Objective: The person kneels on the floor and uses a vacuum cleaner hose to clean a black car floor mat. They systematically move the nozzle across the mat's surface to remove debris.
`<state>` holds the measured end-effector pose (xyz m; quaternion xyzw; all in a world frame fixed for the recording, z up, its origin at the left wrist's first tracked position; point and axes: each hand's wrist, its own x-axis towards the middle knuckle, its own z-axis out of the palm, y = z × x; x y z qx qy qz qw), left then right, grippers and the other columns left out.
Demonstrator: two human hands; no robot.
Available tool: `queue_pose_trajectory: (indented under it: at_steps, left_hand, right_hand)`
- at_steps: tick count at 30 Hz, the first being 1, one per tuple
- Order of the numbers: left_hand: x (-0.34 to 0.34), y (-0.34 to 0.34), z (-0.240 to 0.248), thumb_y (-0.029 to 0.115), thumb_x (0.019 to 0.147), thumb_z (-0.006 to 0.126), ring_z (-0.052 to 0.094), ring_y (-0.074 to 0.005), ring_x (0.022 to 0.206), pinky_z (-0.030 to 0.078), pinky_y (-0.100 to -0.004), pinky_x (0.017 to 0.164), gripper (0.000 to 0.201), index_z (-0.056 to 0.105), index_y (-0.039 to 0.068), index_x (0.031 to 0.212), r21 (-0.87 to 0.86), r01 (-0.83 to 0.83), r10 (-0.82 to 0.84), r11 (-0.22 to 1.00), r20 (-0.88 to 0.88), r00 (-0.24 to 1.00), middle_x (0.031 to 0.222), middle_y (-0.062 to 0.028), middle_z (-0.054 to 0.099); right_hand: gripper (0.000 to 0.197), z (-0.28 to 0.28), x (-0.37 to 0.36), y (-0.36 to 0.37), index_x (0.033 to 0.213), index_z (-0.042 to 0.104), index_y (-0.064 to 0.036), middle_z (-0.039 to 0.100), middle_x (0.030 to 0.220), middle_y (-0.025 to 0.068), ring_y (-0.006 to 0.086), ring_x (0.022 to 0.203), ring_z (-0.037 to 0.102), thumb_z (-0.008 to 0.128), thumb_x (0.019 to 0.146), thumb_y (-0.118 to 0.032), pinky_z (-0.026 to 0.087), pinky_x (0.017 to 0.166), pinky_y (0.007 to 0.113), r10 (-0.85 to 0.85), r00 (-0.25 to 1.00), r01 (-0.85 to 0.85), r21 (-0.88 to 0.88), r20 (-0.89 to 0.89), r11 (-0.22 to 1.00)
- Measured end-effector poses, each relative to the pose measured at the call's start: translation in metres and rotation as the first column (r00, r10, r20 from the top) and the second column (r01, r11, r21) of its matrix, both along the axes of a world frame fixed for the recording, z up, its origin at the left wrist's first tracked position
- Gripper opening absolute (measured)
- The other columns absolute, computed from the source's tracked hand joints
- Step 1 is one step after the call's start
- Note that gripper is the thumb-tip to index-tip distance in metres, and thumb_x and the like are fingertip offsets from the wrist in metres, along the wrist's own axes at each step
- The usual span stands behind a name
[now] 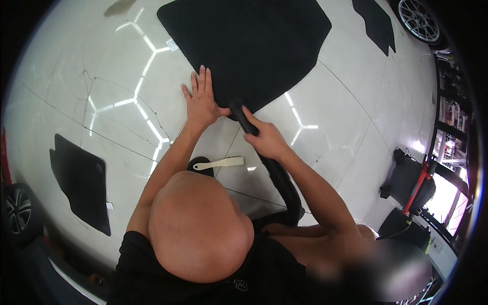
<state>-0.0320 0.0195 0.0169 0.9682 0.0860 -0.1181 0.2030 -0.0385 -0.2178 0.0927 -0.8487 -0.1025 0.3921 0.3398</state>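
A large black car floor mat [249, 46] lies on the tiled floor in front of me, with a small white tag on its left edge. My left hand [201, 104] rests at the mat's near-left edge, fingers stretched out and spread, thumb toward the near corner. My right hand [267, 140] is closed round the black wand of a vacuum hose [246, 119]. The wand's tip meets the mat's near corner, close to my left thumb. From there the ribbed hose runs back to my right side. A cream-handled brush [219, 163] lies just beyond my bent knee, partly over a dark thing.
Smaller black mats lie at the left [84, 183] and at the far right [376, 23]. Car wheels stand at the left edge [19, 206] and the top right [418, 21]. Dark equipment with a red bar [416, 188] stands at the right.
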Motion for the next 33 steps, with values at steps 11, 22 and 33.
queue_pose_trajectory:
  at_steps: [11, 22, 33]
  left_hand:
    - [0.001, 0.0, -0.003, 0.069, 0.062, 0.098, 0.006, -0.0455, 0.17, 0.006, -0.0763, 0.13, 0.161, 0.008, -0.001, 0.176, -0.008, 0.016, -0.016, 1.0, -0.019, 1.0, 0.185, -0.0199, 0.006]
    - [0.0, -0.002, -0.009, 0.066, 0.063, 0.098, 0.005, -0.0459, 0.17, 0.006, -0.0766, 0.129, 0.159, 0.009, 0.001, 0.176, -0.059, 0.012, -0.01, 0.998, 0.041, 0.999, 0.186, -0.0184, 0.006]
    - [0.0, -0.008, -0.012, 0.068, 0.064, 0.097, 0.005, -0.0462, 0.17, 0.004, -0.0776, 0.129, 0.157, 0.01, 0.002, 0.176, -0.086, 0.032, -0.025, 0.996, 0.081, 0.996, 0.186, -0.018, 0.007]
  right_hand:
    - [0.085, -0.004, 0.016, -0.055, 0.174, 0.039, -0.0244, 0.069, 0.098, 0.0102, 0.0185, 0.065, 0.066, 0.069, 0.095, -0.012, 0.062, 0.062, 0.034, -0.23, 0.786, 0.479, 0.33, -0.574, 0.813]
    - [0.082, -0.039, 0.026, -0.011, 0.17, 0.04, -0.005, 0.046, 0.172, 0.0221, 0.0257, 0.158, 0.046, 0.072, 0.094, -0.011, 0.034, 0.128, 0.032, -0.324, 0.934, 0.358, 0.368, -0.153, 0.858]
    - [0.08, -0.035, 0.058, 0.012, 0.165, 0.047, -0.002, 0.057, 0.16, 0.0272, 0.0389, 0.149, 0.057, 0.072, 0.09, -0.013, 0.041, 0.126, 0.038, -0.494, 0.868, 0.476, 0.373, -0.052, 0.797]
